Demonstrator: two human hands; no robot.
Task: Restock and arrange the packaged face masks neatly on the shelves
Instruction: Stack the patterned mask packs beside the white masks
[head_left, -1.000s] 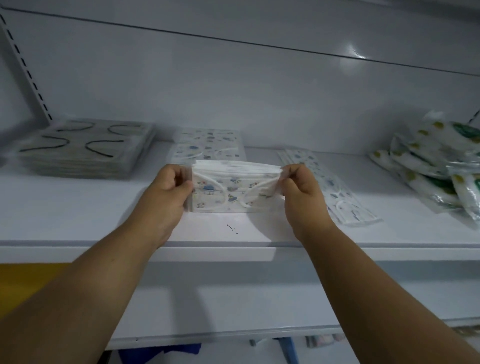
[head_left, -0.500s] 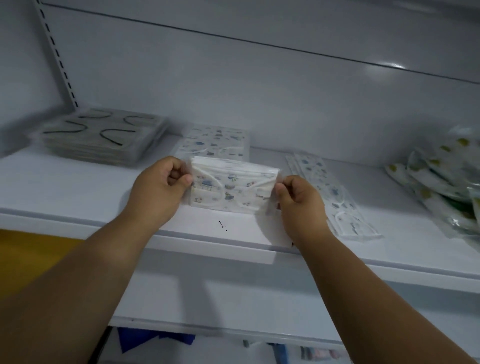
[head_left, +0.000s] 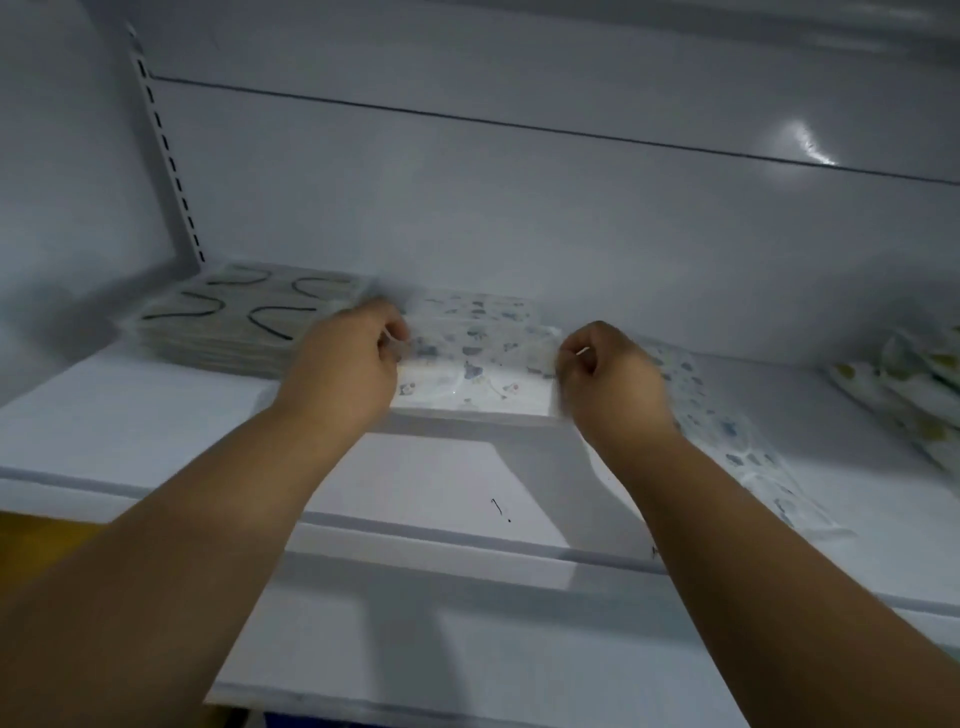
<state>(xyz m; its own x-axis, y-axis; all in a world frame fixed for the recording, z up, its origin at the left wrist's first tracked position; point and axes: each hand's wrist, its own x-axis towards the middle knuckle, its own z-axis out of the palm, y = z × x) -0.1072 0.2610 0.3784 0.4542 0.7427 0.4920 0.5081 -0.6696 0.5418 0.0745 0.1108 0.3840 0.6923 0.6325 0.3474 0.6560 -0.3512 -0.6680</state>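
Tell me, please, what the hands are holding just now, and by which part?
A printed mask pack, held flat over the shelf: the left hand pinches its left end, the right hand its right end.

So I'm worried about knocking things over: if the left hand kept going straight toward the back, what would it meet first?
Probably the printed mask pack lying at the back, just beyond the left hand; depth is blurred.

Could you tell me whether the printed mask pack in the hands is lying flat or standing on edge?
Flat: the printed mask pack shows its broad face upward, gripped at its ends by the left hand and right hand.
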